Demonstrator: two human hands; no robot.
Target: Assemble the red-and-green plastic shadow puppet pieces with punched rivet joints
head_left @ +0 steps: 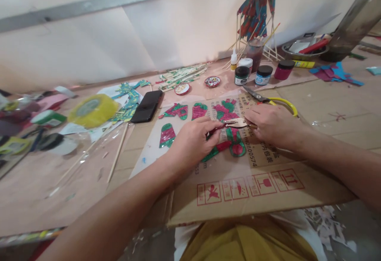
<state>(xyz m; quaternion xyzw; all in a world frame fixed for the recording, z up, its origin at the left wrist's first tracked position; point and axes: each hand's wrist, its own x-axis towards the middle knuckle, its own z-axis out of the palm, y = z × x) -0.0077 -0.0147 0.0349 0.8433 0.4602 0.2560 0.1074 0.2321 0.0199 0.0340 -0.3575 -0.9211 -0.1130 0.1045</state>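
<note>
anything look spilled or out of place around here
Yes: the paper scraps below the right front edge of the cardboard sheet, apparently on the floor, look like stray litter, strewn in loose strips. I see no spill around the paint jars, which stand upright.

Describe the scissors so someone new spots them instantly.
Find the printed cardboard sheet under the person's forearms. At its far side, just beyond the right hand and nearer than the lidded jars, lie the scissors. Dark blades point toward the jars; the curved yellow handle loop sets them apart from those round, upright neighbours.
</note>
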